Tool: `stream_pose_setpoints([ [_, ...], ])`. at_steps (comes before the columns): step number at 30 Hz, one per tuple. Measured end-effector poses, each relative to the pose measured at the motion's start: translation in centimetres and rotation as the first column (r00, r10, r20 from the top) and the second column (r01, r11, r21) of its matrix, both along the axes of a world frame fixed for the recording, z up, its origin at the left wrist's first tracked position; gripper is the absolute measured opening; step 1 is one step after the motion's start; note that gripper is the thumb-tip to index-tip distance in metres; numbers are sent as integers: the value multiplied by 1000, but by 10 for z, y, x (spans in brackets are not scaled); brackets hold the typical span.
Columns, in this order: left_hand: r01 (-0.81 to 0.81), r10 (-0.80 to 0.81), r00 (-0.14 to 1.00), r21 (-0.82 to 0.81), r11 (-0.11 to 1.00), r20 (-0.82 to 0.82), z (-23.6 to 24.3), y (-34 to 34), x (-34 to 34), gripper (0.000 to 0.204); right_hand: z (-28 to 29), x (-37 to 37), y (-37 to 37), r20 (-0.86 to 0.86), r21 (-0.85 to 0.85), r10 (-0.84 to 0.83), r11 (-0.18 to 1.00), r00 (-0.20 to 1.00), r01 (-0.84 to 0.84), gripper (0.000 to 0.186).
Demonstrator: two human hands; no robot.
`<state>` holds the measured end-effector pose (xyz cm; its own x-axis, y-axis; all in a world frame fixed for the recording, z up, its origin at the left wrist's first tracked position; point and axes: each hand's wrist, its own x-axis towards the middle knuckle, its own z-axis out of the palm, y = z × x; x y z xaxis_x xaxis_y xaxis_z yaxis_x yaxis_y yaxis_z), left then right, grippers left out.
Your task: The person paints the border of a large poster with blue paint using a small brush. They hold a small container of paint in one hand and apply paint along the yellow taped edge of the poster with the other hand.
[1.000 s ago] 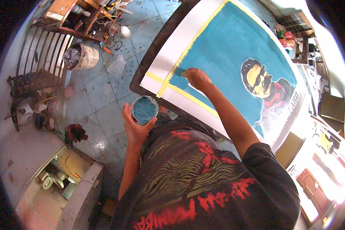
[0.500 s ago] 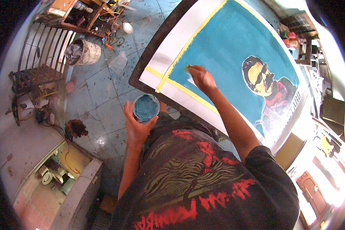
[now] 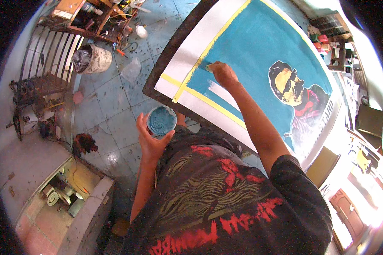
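The blue tiled floor is being brightened in one spot, a wooden cabinet is being crowded by clutter near a dark slatted seat, and the right is being flooded by white glare

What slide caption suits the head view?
Left hand holds a round tub of blue paint; right hand pinches something small over a teal-painted white sheet with yellow strips.
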<state>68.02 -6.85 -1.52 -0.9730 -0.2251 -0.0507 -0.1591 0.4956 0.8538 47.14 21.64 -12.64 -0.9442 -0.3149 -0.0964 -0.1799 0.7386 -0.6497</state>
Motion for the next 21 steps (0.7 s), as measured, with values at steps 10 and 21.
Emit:
stream_pose_setpoints([
  [10, 4, -4, 1000, -6, 1000, 1, -2, 2, 4, 114, 4, 26, 0, 30, 162, 126, 978, 992, -129, 23],
  [21, 61, -61, 998, -27, 998, 3, 2, 11, 4, 115, -7, 63, -8, -57, -1, 80, 997, 995, -80, 24],
])
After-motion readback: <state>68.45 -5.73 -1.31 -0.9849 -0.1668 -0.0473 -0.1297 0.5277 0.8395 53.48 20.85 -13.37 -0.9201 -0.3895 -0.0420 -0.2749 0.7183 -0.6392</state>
